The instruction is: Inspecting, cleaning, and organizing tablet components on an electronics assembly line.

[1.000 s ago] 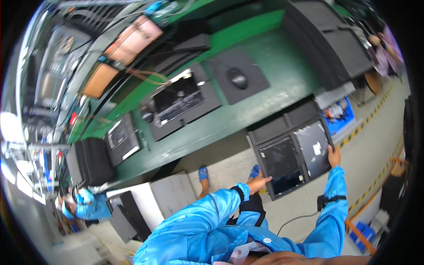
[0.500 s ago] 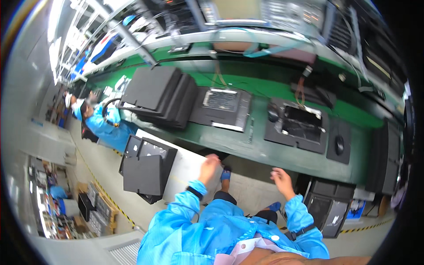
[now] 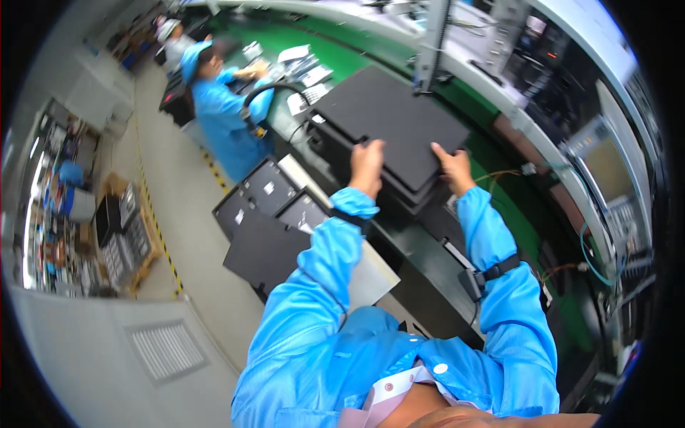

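A stack of flat black foam boards (image 3: 399, 118) stands on the green bench in front of me, set at an angle. My left hand (image 3: 367, 169) is closed on the near left edge of the top board, by a small notch. At its right corner my right hand (image 3: 454, 169) grips the same board, thumb on top and the other fingers partly hidden. The top board looks roughly level on the stack. I cannot tell whether it is lifted.
To the left, black trays and a loose black board (image 3: 267, 250) lie on a white surface (image 3: 378, 274). A co-worker in blue (image 3: 228, 114) works farther along the bench. A metal upright (image 3: 432, 46) rises behind the stack, and a shelf with instruments (image 3: 606, 164) runs along the right.
My view has turned left along the bench. Both hands, empty and apart before, have moved up and forward to the foam stack and taken hold of the top board.
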Demonstrator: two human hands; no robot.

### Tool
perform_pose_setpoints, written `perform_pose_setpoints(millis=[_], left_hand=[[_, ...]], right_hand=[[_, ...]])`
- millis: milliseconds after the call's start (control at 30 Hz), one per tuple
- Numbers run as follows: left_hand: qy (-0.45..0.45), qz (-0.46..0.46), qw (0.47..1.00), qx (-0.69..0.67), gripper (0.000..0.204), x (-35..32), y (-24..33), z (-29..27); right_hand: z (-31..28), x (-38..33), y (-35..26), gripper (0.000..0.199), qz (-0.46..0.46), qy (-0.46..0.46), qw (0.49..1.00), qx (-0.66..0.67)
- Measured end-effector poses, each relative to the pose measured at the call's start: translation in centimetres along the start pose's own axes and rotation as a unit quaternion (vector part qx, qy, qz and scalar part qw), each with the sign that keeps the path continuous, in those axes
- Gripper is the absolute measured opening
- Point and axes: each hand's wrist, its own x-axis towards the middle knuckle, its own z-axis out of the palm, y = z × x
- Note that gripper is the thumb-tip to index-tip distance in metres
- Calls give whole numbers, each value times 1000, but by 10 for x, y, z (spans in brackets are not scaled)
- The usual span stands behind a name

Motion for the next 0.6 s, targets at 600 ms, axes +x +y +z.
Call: perform_pose_setpoints(millis=[600], left_hand=[[153, -129, 977, -73, 49, -188, 11, -358]], right_hand=[[2, -19, 68, 67, -121, 160, 980, -20]])
